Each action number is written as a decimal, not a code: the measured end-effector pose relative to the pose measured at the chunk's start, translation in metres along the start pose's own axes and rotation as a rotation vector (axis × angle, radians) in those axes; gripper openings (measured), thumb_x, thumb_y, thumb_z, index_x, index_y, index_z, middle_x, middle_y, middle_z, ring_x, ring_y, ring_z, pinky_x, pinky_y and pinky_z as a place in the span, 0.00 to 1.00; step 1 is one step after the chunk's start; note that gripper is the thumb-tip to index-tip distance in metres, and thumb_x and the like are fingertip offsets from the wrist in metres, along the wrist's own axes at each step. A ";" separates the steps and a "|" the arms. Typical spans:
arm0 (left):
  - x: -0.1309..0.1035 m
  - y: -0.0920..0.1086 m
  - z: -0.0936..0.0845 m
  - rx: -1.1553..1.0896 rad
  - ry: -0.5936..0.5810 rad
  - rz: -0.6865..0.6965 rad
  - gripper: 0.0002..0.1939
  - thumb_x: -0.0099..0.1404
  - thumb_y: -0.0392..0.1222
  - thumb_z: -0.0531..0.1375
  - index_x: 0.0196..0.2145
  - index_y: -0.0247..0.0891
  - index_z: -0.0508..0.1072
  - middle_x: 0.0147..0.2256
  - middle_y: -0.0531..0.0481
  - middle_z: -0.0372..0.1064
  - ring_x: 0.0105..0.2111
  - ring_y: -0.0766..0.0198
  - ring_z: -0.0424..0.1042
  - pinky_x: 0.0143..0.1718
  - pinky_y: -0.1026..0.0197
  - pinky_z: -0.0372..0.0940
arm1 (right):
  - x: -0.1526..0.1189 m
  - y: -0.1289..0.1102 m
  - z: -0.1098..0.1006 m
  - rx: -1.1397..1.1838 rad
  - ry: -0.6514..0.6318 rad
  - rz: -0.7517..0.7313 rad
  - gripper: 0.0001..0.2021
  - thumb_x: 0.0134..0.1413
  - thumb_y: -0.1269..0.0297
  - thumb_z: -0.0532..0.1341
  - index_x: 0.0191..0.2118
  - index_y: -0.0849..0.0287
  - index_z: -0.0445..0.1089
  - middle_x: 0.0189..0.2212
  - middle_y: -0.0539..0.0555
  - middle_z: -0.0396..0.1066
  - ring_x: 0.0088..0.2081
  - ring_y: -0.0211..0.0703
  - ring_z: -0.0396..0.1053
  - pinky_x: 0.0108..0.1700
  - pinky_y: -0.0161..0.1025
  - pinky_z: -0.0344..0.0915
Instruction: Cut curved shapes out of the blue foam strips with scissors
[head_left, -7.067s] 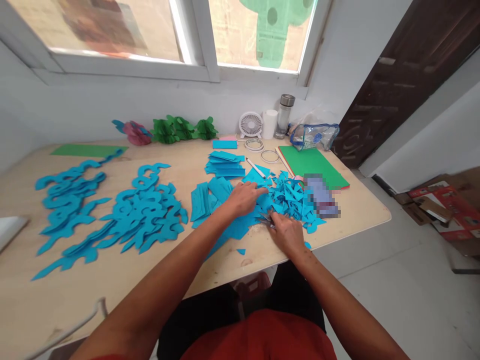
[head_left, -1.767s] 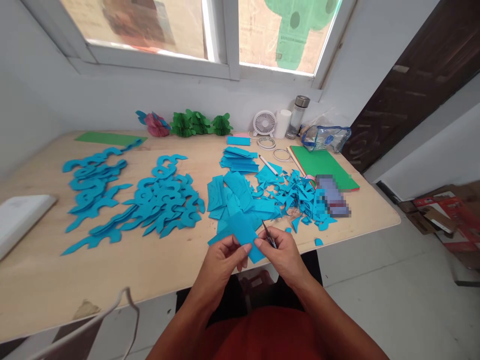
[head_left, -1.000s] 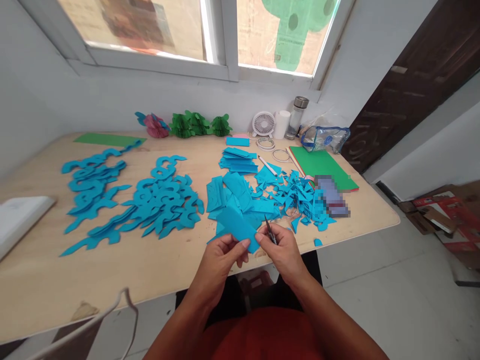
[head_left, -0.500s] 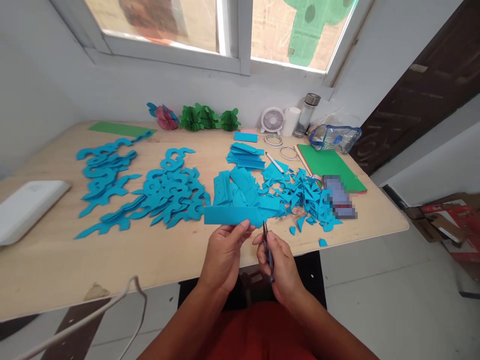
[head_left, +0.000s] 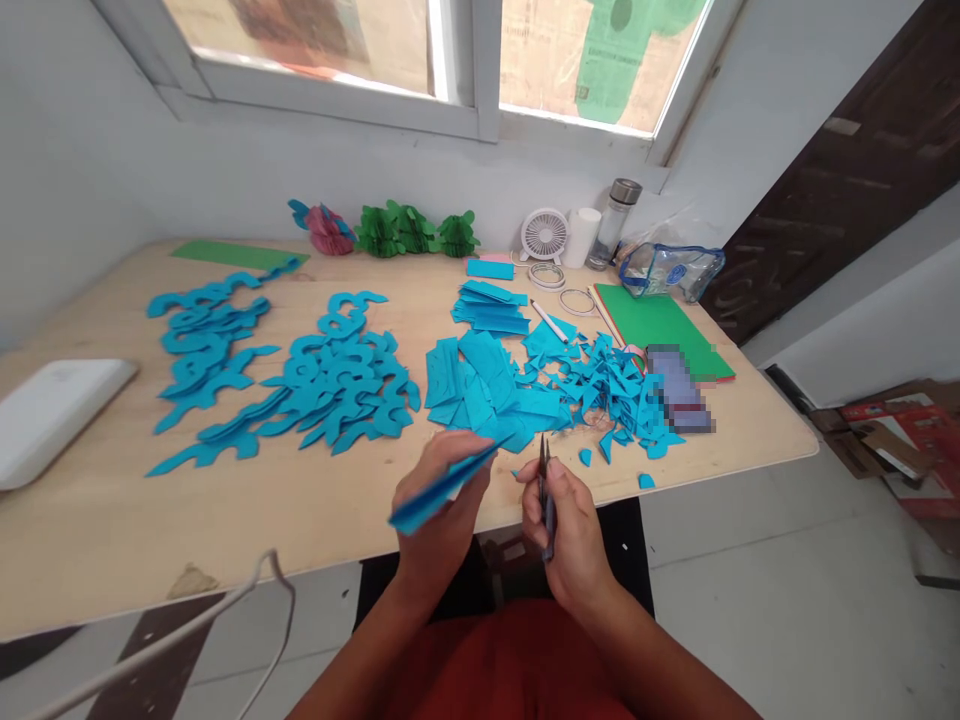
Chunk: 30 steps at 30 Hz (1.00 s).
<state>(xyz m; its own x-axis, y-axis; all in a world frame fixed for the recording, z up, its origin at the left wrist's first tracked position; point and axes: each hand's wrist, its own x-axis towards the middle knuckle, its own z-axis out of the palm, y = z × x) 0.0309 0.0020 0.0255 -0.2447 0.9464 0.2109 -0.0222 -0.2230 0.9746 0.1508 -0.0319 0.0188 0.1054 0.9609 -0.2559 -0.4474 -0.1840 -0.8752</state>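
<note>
One blue strip point(head_left: 442, 490) is sitting tilted over the bench point(head_left: 300, 520), clamped in the left hand point(head_left: 459, 522); the right hand point(head_left: 576, 530), apart, is gripping one pair of scissors point(head_left: 549, 505). This person seems to be readying a cut, calling next for aligning the two. Beyond, three green ornaments point(head_left: 411, 232) and one fan point(head_left: 544, 235) are standing.

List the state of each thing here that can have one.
Blue paper strip: tilted, blurred, in the left hand
Dark metal scissors: nearly closed, in the right hand
Clear cylindrical bottle: standing, silver cap on
White round plastic fan: standing; whether running, unclear
Slim white pen: lying down
Blue paper scraps: loosely heaped
</note>
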 end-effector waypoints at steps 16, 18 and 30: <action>0.003 -0.012 -0.013 0.364 -0.115 0.379 0.09 0.57 0.36 0.63 0.35 0.45 0.79 0.35 0.46 0.78 0.39 0.52 0.72 0.48 0.50 0.60 | 0.000 -0.014 0.007 0.021 -0.041 0.122 0.15 0.45 0.57 0.68 0.25 0.57 0.61 0.12 0.37 0.46 0.14 0.28 0.38 0.16 0.31 0.36; 0.005 -0.006 -0.014 0.278 -0.117 0.137 0.08 0.59 0.40 0.61 0.37 0.42 0.78 0.33 0.47 0.77 0.33 0.57 0.72 0.40 0.55 0.64 | 0.004 -0.016 0.002 -0.037 -0.056 0.104 0.14 0.46 0.58 0.67 0.26 0.58 0.61 0.12 0.38 0.46 0.15 0.29 0.38 0.17 0.31 0.36; 0.004 0.010 -0.013 -0.157 -0.478 -0.604 0.12 0.55 0.44 0.64 0.20 0.36 0.68 0.15 0.56 0.63 0.17 0.70 0.61 0.22 0.66 0.57 | 0.030 -0.036 -0.006 -0.366 -0.158 -0.023 0.11 0.48 0.58 0.64 0.27 0.59 0.66 0.17 0.42 0.50 0.19 0.32 0.43 0.20 0.33 0.40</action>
<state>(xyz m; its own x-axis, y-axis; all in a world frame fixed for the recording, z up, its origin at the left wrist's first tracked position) 0.0166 0.0006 0.0351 0.2966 0.9040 -0.3079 -0.1639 0.3658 0.9162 0.1754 0.0027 0.0399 -0.0385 0.9804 -0.1932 -0.0975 -0.1961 -0.9757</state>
